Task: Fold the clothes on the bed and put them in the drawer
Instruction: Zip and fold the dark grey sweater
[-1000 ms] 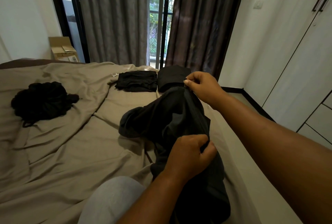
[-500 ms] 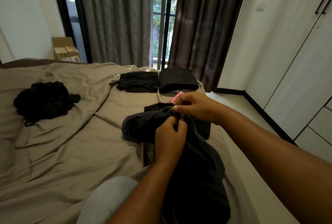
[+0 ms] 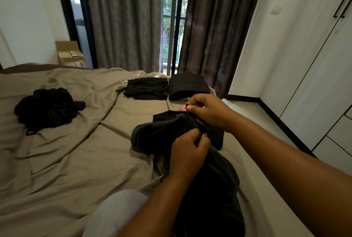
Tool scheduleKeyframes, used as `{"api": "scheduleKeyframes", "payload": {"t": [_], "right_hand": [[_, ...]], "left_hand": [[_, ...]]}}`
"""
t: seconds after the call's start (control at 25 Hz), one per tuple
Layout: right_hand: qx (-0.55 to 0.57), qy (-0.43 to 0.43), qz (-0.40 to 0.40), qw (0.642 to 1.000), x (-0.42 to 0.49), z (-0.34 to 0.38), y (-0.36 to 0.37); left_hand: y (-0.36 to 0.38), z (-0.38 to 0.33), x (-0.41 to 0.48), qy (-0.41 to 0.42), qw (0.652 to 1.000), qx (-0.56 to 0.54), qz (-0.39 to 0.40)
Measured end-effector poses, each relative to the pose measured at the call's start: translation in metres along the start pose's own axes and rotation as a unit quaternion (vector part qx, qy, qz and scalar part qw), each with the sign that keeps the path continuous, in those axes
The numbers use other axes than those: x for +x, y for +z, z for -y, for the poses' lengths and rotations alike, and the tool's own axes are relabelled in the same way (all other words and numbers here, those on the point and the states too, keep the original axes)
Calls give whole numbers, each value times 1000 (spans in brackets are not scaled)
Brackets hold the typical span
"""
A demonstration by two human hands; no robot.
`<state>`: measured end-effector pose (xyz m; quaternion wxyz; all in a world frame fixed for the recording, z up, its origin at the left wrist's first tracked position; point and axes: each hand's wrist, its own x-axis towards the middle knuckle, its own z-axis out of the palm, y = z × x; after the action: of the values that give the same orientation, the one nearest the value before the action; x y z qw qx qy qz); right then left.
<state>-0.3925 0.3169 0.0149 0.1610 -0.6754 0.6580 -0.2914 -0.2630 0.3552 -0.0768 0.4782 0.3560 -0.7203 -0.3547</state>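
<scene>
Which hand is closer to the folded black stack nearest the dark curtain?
Right hand, just in front of the folded black stack; left hand further back toward the person, gripping the dark garment.

The room was dim; daylight entered only at the window [image 3: 172, 27], between the drawn curtains [image 3: 125, 18]. Soft shadows lay in the bed sheet [image 3: 57, 160] folds below the window, and the folded black clothes [image 3: 146, 88] there showed little detail. Right of the window, wide-angle distortion slanted the wardrobe [image 3: 323, 84].
</scene>
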Motion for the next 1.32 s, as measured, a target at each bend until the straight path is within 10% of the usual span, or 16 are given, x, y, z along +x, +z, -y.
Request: {"api": "scheduleKeyframes", "payload": {"t": [0.36, 0.68, 0.96, 1.2, 1.32], "right_hand": [[324, 65, 13, 944, -32, 2, -14], [529, 66, 53, 844, -88, 11, -46], [203, 222, 153, 941, -107, -3, -26], [207, 91, 142, 964, -109, 15, 2], [180, 35, 41, 982, -102, 26, -7]], "left_hand": [[-21, 23, 23, -202, 972, -24, -114], [-47, 19, 34, -106, 969, -8, -223], [-83, -56, 39, -51, 953, -280, -107], [-97, -101, 11, -188, 912, -366, -3], [-110, -113, 7, -171, 948, -265, 31]]}}
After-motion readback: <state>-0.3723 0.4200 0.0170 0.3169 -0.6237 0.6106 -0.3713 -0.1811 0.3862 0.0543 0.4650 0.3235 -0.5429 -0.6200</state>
